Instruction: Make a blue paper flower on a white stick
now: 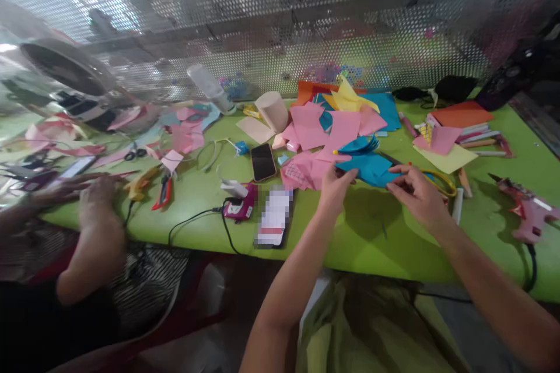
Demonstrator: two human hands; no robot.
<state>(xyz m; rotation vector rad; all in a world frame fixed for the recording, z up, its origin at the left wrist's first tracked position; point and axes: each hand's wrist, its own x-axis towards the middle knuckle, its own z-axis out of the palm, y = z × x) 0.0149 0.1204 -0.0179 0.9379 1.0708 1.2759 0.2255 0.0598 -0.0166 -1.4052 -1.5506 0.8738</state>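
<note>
Between my two hands is a piece of blue paper, folded and held just above the green table. My left hand pinches its left end, thumb on top. The fingers of my right hand close on its right corner. Right behind it lies a fanned blue paper piece. Pink paper sheets are heaped beyond my left hand. Scissors with yellow handles lie partly hidden behind my right hand.
A pink glue gun lies at the right, its cord hanging over the edge. Left of my arm are a phone, a dark phone and a purple power strip. A co-worker's hand rests near a yellow glue gun.
</note>
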